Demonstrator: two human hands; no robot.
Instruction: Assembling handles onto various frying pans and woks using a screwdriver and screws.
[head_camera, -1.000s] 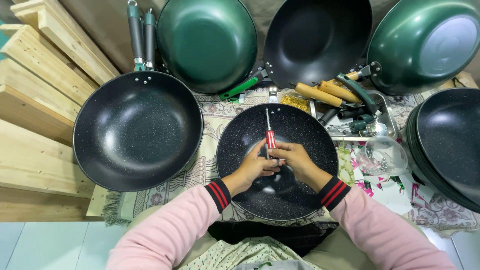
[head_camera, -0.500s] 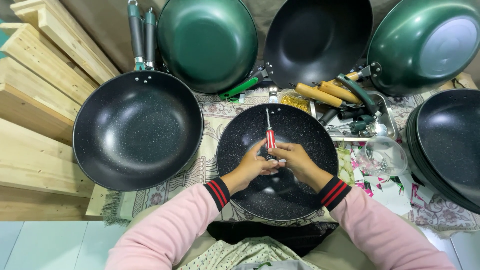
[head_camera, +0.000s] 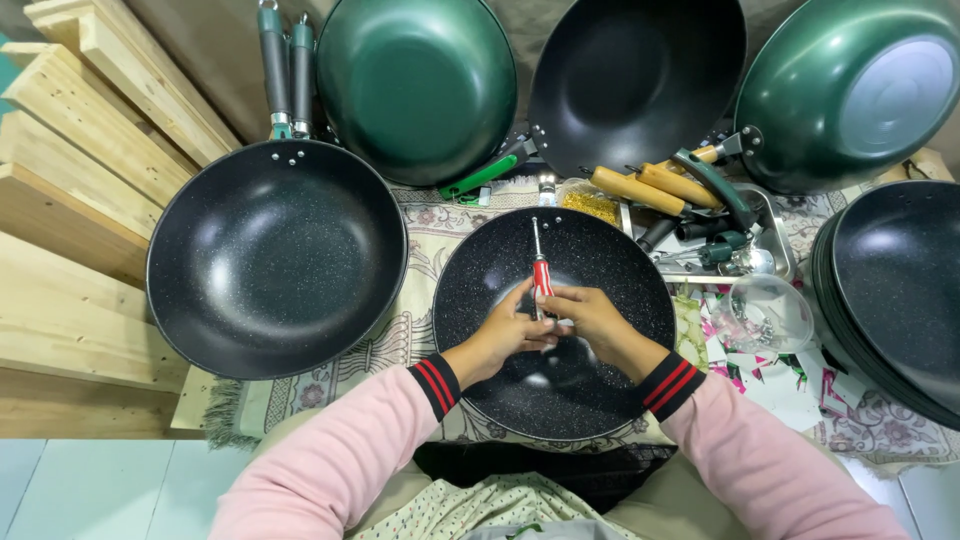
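Both hands, left hand (head_camera: 505, 335) and right hand (head_camera: 590, 318), clamped together on red-handled metal screwdriver (head_camera: 541, 272) over speckled black nonstick pan (head_camera: 480, 290); tip unengaged, alignment judged next.

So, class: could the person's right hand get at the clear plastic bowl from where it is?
Probably yes: the bowl sits just right of the right hand, nothing between, though that hand holds the screwdriver.

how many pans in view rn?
6, at least. Big black pan left; speckled pan under both hands; green pan top left; black pan top middle; green pan top right; a stack at right may hide more.
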